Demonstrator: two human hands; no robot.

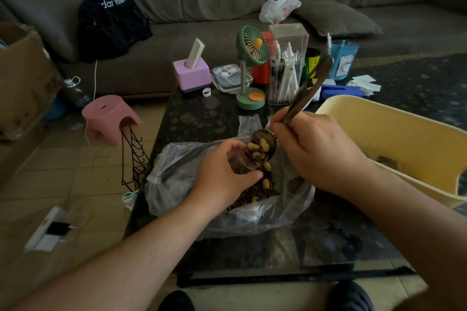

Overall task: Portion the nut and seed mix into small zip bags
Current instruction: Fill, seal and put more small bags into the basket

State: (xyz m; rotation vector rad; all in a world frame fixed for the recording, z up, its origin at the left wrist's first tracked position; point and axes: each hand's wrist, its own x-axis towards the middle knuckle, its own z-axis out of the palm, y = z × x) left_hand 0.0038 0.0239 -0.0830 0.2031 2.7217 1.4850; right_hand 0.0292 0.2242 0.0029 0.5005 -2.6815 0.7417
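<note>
Right hand (313, 154) grips a tilted spoon (262, 145) of nuts just above the small zip bag (241, 164) pinched by left hand (225, 171).

Dark table (202, 118) under plastic bag (182, 174), fan (251, 78)

The small zip bag (241, 164) is mostly hidden behind the left hand (222, 174), so its fill level cannot be told. The right hand (316, 151) covers the middle of the spoon (262, 145) handle. The yellow tub (394, 134) is cut off by the right edge. The cardboard box (22, 78) runs off the left edge. Print on the black bag (111, 23) is too blurred to read.
</note>
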